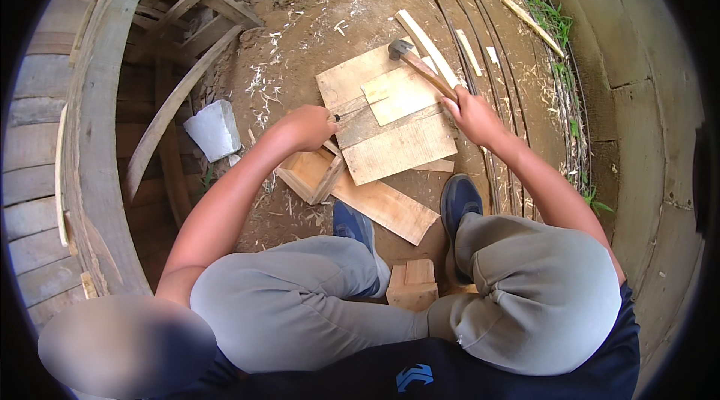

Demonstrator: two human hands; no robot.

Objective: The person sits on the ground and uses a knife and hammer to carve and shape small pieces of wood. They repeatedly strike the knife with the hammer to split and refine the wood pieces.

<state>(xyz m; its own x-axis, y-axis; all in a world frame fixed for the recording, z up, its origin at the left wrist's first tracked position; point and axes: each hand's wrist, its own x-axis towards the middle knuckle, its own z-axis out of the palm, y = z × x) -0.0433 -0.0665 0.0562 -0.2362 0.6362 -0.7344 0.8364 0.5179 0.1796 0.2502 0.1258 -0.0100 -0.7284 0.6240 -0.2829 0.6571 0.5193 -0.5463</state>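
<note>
My right hand (474, 119) is closed round the wooden handle of a claw hammer (431, 76). The dark hammer head (400, 49) is over the far edge of the boards. My left hand (306, 128) is closed at the left side of the boards; a small dark piece shows at its fingers, too small to name. Several pale boards lie side by side on the ground, the nearest a wide board (401, 151). On top of them rests a smaller, lighter wooden piece (401, 94). An open wooden box frame (311, 175) sits just below my left hand.
A loose plank (390, 209) lies before my shoes, and a wooden block (412, 285) sits between my legs. At left are a whitish stone block (213, 131) and a timber structure (97, 115). Dark cables (491, 100) run along the right, near a grey wall (645, 130).
</note>
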